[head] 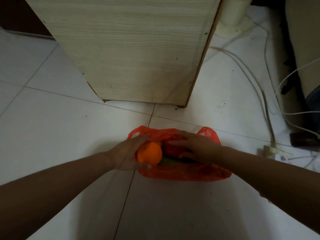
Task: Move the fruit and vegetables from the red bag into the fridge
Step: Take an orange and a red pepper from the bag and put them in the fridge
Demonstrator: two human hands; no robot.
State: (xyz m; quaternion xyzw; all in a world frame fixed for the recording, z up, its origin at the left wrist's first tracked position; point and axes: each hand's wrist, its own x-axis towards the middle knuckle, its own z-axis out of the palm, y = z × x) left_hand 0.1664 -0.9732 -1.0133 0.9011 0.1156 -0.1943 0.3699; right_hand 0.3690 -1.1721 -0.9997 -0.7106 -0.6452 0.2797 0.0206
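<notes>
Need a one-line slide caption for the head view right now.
Left hand grips a round orange fruit at the crumpled red plastic bag on white floor tiles; right hand reaches inside.

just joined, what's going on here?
A person is unpacking a red bag on the tiled floor. The left hand holds an orange at the bag's mouth; the right hand reaches inside over a red item, grip unclear. A green item lies underneath. No fridge in view.
</notes>
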